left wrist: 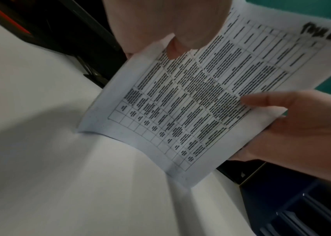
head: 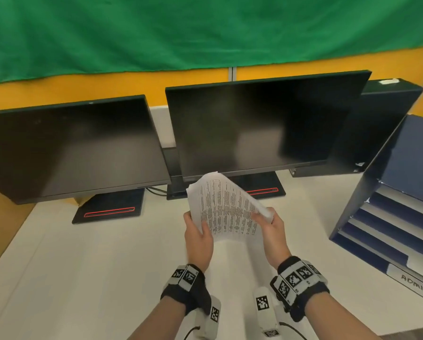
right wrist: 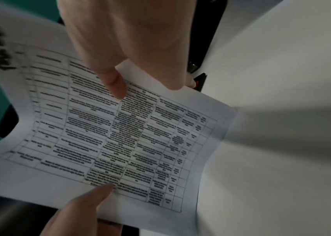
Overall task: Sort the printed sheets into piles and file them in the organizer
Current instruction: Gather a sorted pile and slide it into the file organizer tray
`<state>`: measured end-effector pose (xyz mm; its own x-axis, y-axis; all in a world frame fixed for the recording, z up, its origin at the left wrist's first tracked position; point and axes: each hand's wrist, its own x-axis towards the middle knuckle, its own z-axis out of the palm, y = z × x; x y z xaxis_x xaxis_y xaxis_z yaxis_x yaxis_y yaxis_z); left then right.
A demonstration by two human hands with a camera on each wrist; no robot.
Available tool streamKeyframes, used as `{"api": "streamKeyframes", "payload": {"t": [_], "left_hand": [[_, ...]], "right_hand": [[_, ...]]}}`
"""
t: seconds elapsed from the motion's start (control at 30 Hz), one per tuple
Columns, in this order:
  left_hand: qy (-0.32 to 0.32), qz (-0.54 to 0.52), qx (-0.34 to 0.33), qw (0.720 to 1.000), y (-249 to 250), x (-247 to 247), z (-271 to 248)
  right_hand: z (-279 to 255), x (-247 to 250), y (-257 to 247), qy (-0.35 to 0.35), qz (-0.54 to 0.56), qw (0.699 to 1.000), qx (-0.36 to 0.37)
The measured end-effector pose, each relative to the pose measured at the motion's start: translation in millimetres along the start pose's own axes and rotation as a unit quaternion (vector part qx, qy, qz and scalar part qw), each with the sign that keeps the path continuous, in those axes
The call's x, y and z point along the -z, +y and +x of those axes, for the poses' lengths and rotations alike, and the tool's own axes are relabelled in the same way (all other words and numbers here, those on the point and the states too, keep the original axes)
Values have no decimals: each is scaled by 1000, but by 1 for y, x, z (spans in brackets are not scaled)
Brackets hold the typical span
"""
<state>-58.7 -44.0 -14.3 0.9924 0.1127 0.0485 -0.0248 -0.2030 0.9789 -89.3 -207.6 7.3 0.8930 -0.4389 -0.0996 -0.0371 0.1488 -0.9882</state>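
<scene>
A stack of printed sheets [head: 227,209] with a dense table of text is held tilted above the white desk [head: 95,266], in front of the middle monitor. My left hand [head: 196,228] pinches its lower left edge, thumb on the printed face. On the right edge my right hand [head: 267,218] grips the stack, where its thickness shows. The left wrist view shows the sheets [left wrist: 191,99] curling between both hands, with blurred black handwriting at the top. The right wrist view shows the sheets [right wrist: 120,135] under my right thumb. The blue organizer [head: 389,217] stands at the right, with several stacked slots.
Two dark monitors [head: 70,148] [head: 259,126] stand at the back on black bases with red stripes. A black box [head: 377,123] sits behind the right monitor. One organizer slot carries an ADMIN label [head: 414,283]. A green cloth [head: 205,30] hangs behind.
</scene>
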Motion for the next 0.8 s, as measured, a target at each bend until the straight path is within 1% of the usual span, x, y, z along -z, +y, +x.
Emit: {"api": "streamKeyframes", "payload": {"t": [0.07,0.17,0.27,0.33,0.4,0.5,0.6,0.7,0.8], "left_hand": [[-9,0,13,1000,-5,-5,-2],[-26,13,27,999,-8,-11,-3],[-55,27,-4,998,1,-21,-5],[-97,29,-21,995,9,-32,-11],[-152,49,-37,986,15,-48,-20],[-237,101,-49,965,18,-77,-41],[-310,128,-50,941,21,-110,-70],[-367,113,-47,922,38,-140,-98],[-407,86,-42,909,64,-169,-115]], "right_hand": [[-1,2,4,11,-12,1000,-11],[-1,8,10,27,-19,998,-48],[-1,23,10,73,-33,996,-45],[-5,45,11,125,-39,990,-46],[-17,74,12,174,-38,982,-57],[-44,122,19,222,-38,972,-73],[-72,166,21,286,-63,953,-83],[-89,206,14,356,-84,927,-80],[-98,243,0,407,-103,906,-63]]}}
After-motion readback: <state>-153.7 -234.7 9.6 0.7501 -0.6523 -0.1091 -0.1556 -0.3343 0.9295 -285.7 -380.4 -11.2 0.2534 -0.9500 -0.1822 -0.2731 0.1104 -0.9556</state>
